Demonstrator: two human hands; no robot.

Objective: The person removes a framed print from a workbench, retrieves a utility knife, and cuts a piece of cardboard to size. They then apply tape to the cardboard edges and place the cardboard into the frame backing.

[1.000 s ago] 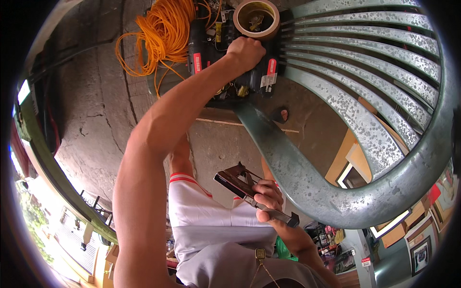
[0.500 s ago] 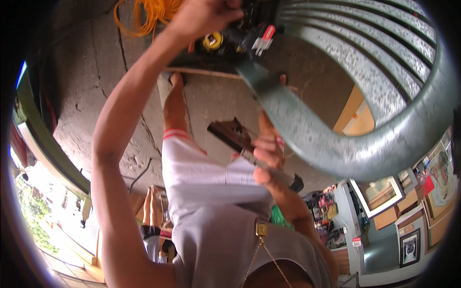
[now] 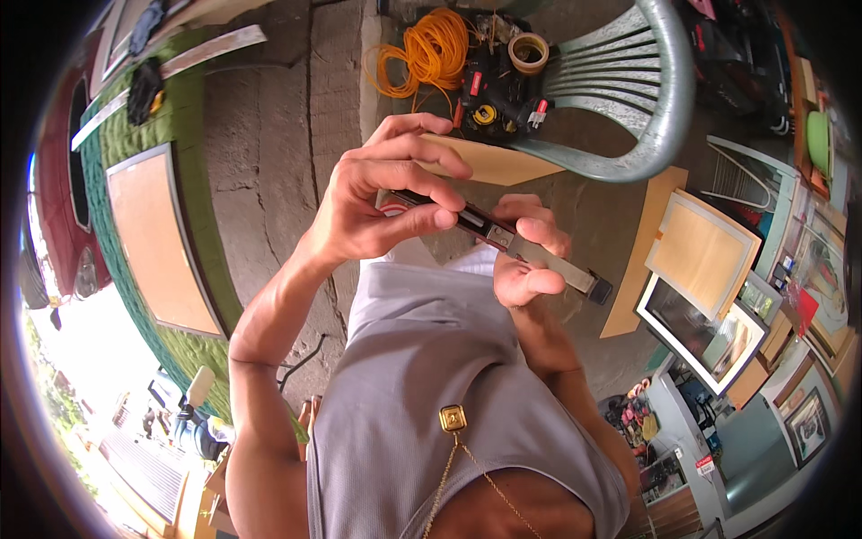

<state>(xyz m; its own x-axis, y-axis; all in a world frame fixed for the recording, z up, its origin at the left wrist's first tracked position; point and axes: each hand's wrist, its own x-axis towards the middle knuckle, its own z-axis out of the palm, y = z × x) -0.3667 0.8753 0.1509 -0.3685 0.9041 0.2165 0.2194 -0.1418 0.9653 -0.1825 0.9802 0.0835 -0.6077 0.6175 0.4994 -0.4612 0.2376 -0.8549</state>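
My right hand (image 3: 519, 280) grips a long tool (image 3: 496, 235) in front of my waist. It has a dark slotted end, a metal middle and a black tip; its kind is unclear. Over the slotted end, my left hand (image 3: 382, 196) brings thumb and index finger close together in a pinch, its other fingers bent and raised. What lies between those fingertips, if anything, is hidden or too small to name.
Ahead stands a worn green slatted chair (image 3: 660, 135). Close by are coiled orange cord (image 3: 435, 45), a tape roll (image 3: 528, 52), a yellow-and-black tape measure (image 3: 485, 115) and black tools. Framed panels (image 3: 705, 256) lean at right; a framed board (image 3: 166, 238) lies left on green cloth.
My left hand has come back from the things by the chair to the tool's slotted end. The right hand keeps its hold on the tool. My view has shifted, with the chair now farther off.
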